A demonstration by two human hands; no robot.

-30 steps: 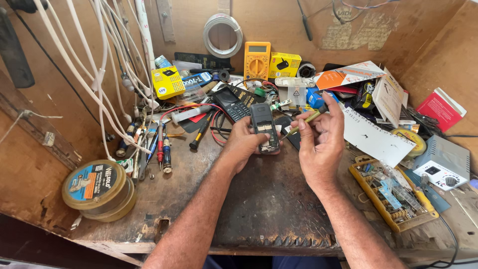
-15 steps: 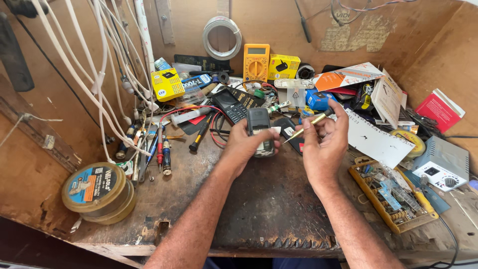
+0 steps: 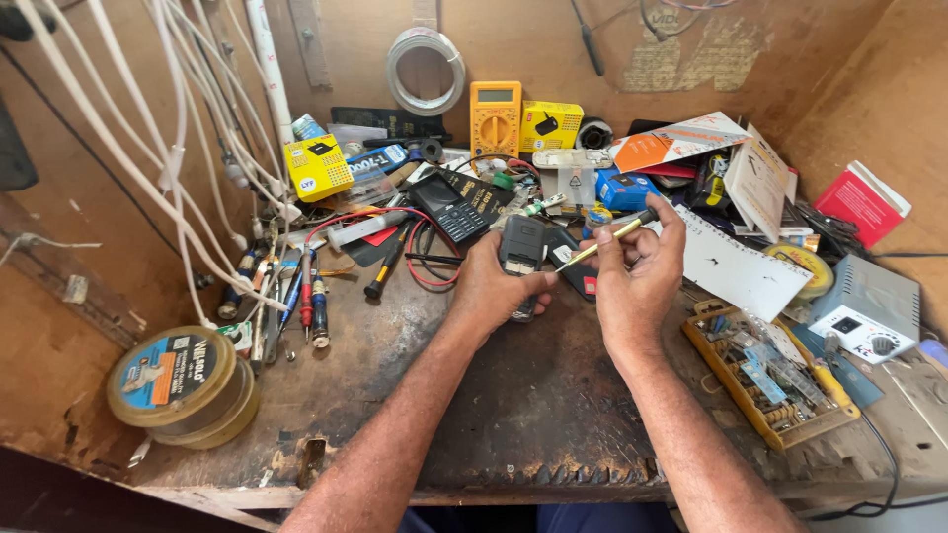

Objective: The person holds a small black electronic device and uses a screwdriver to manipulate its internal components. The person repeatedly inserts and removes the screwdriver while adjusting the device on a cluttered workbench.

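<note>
Nearest me, two bare forearms run up over the scorched wooden table [image 3: 533, 415].

One round tin [image 3: 183, 385] of solder wire sits at the near left edge. One yellow tray [image 3: 765, 380] of small parts lies at the near right, with one grey box [image 3: 864, 308] just beyond it.

My left hand [image 3: 494, 286] is clenched around one dark phone [image 3: 521, 252], held upright above the table's middle. My right hand [image 3: 637, 271] pinches one thin yellow-handled screwdriver [image 3: 607, 235]; its tip lies at the phone's right edge, though I cannot tell if it touches.

Left of the hands I count about four pens and probes [image 3: 296, 291] lying side by side, under a bundle of white cables [image 3: 178, 168] that hangs down the left wall.

Just behind the hands: one black keypad phone [image 3: 449, 205], red leads [image 3: 420, 262] looping past it, and one white sheet [image 3: 736, 266] to the right.

Further back: two yellow boxes, one [image 3: 318, 168] left and one [image 3: 551, 125] centre, one orange multimeter [image 3: 495, 118] between them, one blue box [image 3: 627, 190], one orange-and-white packet [image 3: 676, 143], one red box [image 3: 869, 202] at far right.

Farthest, one coil of white wire [image 3: 425, 69] hangs on the back wall.
</note>
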